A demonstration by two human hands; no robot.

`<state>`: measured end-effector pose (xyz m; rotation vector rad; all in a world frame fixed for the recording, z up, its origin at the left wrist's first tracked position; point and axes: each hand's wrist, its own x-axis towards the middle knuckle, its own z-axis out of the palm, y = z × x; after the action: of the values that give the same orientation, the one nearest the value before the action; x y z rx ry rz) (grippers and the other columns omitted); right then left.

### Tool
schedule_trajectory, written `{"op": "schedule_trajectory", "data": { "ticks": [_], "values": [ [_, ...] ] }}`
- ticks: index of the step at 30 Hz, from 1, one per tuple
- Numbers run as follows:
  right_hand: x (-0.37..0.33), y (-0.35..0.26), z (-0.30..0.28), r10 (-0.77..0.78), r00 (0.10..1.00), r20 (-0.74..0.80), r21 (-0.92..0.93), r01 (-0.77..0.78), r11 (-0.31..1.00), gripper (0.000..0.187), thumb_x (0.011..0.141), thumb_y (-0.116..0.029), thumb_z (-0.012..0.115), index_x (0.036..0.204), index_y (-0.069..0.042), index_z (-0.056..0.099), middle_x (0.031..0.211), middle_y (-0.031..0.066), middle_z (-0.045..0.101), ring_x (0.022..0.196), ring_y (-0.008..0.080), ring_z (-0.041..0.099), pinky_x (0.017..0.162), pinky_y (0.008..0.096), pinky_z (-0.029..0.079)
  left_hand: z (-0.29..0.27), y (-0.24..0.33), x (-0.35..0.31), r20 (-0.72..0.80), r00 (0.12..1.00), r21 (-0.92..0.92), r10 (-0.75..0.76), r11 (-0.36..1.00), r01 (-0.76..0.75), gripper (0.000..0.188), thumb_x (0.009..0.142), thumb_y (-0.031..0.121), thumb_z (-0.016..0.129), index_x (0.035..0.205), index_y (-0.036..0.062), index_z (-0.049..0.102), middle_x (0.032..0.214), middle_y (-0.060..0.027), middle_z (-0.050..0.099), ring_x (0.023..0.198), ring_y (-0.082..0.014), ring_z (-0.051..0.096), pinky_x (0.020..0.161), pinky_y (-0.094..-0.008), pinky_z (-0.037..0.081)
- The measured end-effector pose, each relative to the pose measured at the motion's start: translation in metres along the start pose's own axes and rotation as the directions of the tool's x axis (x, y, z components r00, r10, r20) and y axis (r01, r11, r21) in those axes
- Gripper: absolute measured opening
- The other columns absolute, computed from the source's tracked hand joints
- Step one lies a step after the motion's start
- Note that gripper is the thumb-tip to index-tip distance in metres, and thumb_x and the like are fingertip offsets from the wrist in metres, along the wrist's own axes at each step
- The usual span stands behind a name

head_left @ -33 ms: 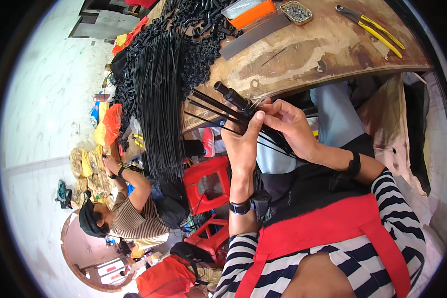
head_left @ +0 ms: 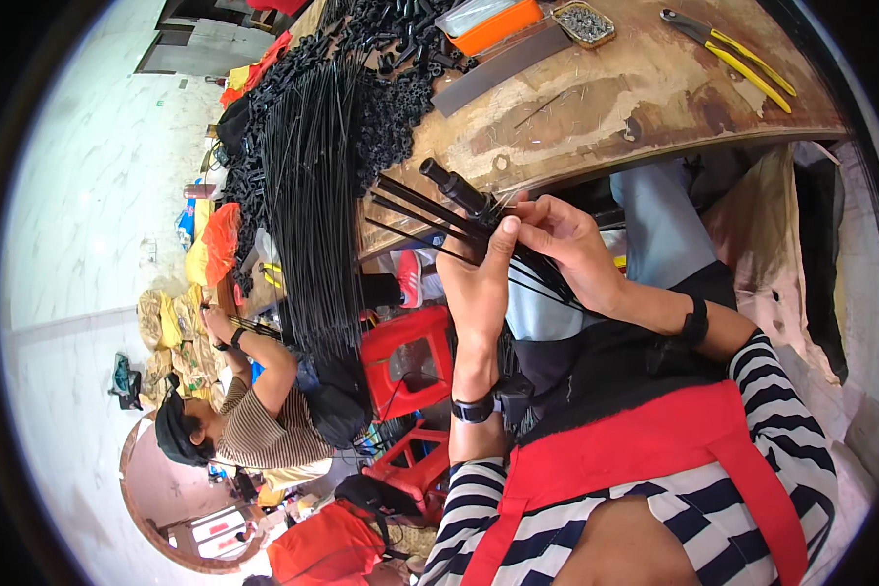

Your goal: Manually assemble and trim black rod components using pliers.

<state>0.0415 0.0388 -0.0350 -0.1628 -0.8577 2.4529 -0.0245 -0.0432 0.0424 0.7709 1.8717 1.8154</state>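
My left hand is closed around a bundle of thin black rods and a black stepped plastic tube, its thumb pressed against the tube's lower end. The rods fan out to the upper left and run down past my palm to the right. My right hand pinches with thumb and forefinger beside that thumb, at the joint of tube and rods. Fine, light-coloured wire sticks up at these fingertips. The exact contact of the wire is hidden by the fingers.
On the worn wooden table lie yellow-handled pliers, a dish of small metal pieces, an orange box and a grey flat bar. Long black rods hang over its edge. A person works at left near red stools.
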Motion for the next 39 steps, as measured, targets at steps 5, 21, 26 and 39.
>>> {"op": "schedule_trajectory", "data": {
  "ticks": [5, 21, 26, 39],
  "values": [
    [0.006, -0.002, -0.003, 0.215, 0.946, 0.243, -0.054, -0.208, 0.977, 0.038, 0.096, -0.03, 0.055, 0.121, -0.001, 0.055, 0.116, 0.0024, 0.057, 0.109, 0.0081, 0.05, 0.097, 0.026, 0.037, -0.001, 0.003, -0.008, 0.006, 0.998, 0.401, 0.059, 0.914, -0.056, 0.027, 0.099, 0.015, 0.05, 0.104, -0.0085, 0.062, 0.1, -0.0164, 0.068, 0.102, -0.0205, 0.062, 0.091, -0.0315, 0.047],
    [-0.025, -0.015, -0.007, 0.06, 0.988, 0.142, -0.477, 0.015, 0.879, 0.038, 0.096, -0.025, 0.055, 0.124, 0.0, 0.054, 0.119, 0.0118, 0.059, 0.113, 0.0183, 0.054, 0.099, 0.0321, 0.04, 0.002, -0.008, -0.007, 0.121, 0.99, 0.174, 0.076, 0.98, -0.096, 0.017, 0.096, 0.006, 0.047, 0.099, -0.0059, 0.06, 0.106, -0.0174, 0.066, 0.106, -0.0244, 0.061, 0.096, -0.0354, 0.043],
    [-0.023, -0.138, -0.075, -0.139, 0.797, 0.588, -0.799, 0.546, -0.251, 0.038, 0.083, -0.019, 0.064, 0.116, -0.001, 0.058, 0.11, 0.0189, 0.056, 0.11, 0.0369, 0.052, 0.098, 0.0439, 0.04, 0.011, -0.015, -0.007, 0.296, 0.953, -0.447, 0.059, 0.891, 0.084, 0.017, 0.095, 0.019, 0.056, 0.099, 0.0043, 0.048, 0.071, -0.0033, 0.046, 0.063, -0.0159, 0.049, 0.063, -0.0334, 0.044],
    [0.061, -0.28, -0.165, -0.262, 0.964, 0.048, -0.94, -0.045, -0.337, 0.051, 0.089, -0.042, 0.059, 0.114, 0.002, 0.053, 0.103, 0.0173, 0.05, 0.096, 0.0249, 0.05, 0.085, 0.037, 0.042, 0.039, -0.016, -0.009, 0.323, 0.945, -0.455, -0.043, 0.869, 0.195, 0.038, 0.084, 0.023, 0.072, 0.103, 0.0039, 0.046, 0.068, 0.001, 0.04, 0.055, -0.0073, 0.035, 0.049, -0.0228, 0.027]
  ]
}}
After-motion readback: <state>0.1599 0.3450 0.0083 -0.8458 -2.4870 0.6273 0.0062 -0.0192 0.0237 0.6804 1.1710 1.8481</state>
